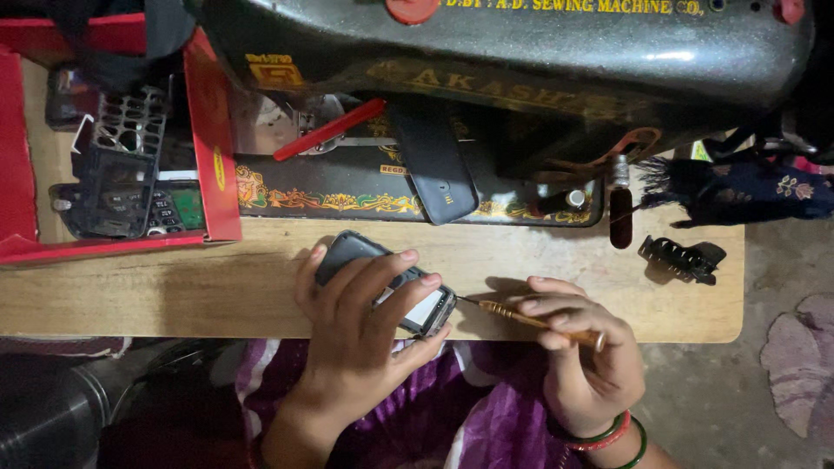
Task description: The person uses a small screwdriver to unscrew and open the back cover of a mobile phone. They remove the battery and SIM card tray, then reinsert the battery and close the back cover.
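So we've got a wooden counter (261, 295) here, with a black sewing machine (521, 61), a red box (208, 148) and a black hair clip (682, 258) sitting on it.

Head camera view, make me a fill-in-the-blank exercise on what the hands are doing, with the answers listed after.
The left hand grips a small ____ phone.
The right hand holds a thin ____ by its yellow handle.
Its tip touches the phone's ____ end.
A red box of phone parts sits at the table's ____ side.

Missing words: mobile; screwdriver; right; left
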